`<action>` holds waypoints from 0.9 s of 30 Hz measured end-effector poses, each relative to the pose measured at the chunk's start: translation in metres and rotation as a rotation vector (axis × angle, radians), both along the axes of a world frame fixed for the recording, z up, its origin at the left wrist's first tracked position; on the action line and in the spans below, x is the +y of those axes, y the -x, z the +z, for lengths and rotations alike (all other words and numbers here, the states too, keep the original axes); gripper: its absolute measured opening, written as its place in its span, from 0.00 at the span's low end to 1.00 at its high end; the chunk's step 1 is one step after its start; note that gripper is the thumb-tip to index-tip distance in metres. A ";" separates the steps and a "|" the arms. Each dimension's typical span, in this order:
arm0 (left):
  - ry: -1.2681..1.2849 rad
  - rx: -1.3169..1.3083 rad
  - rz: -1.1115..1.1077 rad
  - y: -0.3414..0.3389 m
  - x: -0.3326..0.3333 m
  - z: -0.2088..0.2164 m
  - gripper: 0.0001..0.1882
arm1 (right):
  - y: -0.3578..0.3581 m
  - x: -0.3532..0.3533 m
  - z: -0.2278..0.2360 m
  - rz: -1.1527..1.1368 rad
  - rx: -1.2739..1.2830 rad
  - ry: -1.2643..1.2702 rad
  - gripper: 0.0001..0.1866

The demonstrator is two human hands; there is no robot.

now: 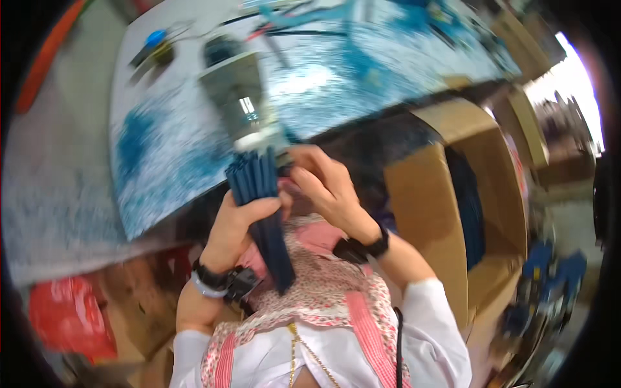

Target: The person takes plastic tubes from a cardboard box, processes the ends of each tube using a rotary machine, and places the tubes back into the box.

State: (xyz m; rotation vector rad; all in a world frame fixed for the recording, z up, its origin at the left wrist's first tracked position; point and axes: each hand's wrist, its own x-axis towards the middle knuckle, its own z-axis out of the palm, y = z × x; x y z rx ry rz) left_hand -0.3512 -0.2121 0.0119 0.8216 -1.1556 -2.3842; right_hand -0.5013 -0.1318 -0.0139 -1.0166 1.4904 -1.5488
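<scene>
A bundle of long, thin dark blue strips or tubes (253, 178) runs down in front of me. Around its middle, my left hand (242, 216) is closed with the thumb across the front. The bundle's upper ends point at a small grey-white bench machine (234, 87), and its lower end hangs over my apron. Just right of those upper ends is my right hand (326, 184), its fingers bent and thumb and forefinger brought together. What it pinches, if anything, is hidden and blurred.
The machine stands near the front edge of a white table (187, 110) smeared with blue. An open cardboard box (424, 223) at right holds dark blue items (471, 213). At the lower left lies a red plastic bag (71, 313). Tools and a blue-capped object (155, 40) lie farther back.
</scene>
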 end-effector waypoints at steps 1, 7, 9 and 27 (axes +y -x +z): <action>0.001 -0.002 0.076 0.002 -0.003 0.000 0.13 | -0.005 0.008 -0.015 0.110 -0.020 -0.056 0.10; 0.105 -0.041 0.214 0.004 -0.014 -0.031 0.15 | -0.028 0.015 -0.050 -0.059 0.659 0.140 0.11; 0.154 -0.058 0.241 0.002 -0.020 -0.037 0.17 | -0.026 0.017 -0.046 0.003 0.433 -0.003 0.11; -0.319 -0.027 0.119 -0.028 0.010 -0.066 0.20 | -0.033 0.021 -0.011 0.138 -0.592 -0.362 0.14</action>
